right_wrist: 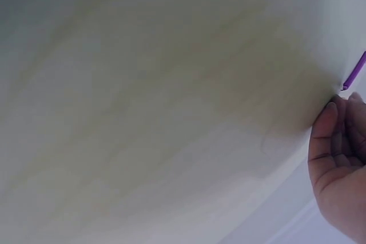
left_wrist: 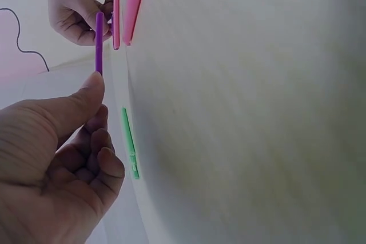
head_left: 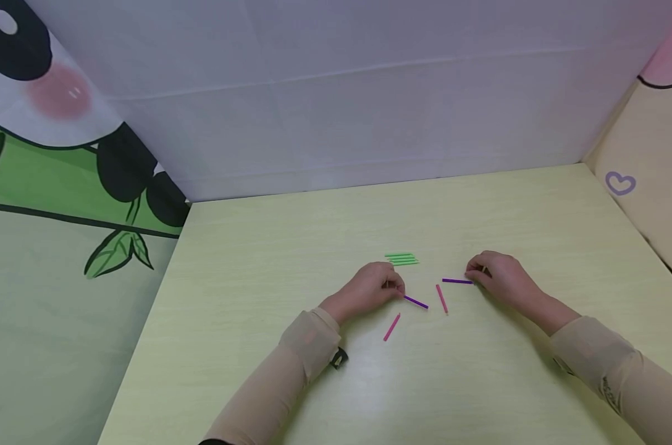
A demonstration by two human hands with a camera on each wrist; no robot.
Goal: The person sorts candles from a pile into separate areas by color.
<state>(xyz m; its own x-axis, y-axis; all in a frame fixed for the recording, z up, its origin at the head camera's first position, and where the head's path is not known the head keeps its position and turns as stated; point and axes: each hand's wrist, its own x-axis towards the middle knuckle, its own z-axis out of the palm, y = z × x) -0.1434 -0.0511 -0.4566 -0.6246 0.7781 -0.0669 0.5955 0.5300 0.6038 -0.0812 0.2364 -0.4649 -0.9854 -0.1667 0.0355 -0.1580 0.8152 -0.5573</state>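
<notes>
Two purple sticks: one (head_left: 416,302) is pinched in the left hand (head_left: 372,287) and points towards the right; the other (head_left: 457,281) ends at the fingertips of the right hand (head_left: 499,275), whose fingers are curled narrow, though I cannot tell if they grip it. Two pink sticks: one (head_left: 442,299) lies between the hands, the other (head_left: 391,327) nearer the person. Four green sticks (head_left: 403,259) sit side by side just beyond the left hand. The surface (head_left: 480,383) meets a pale sheet (head_left: 341,93) beyond both hands.
</notes>
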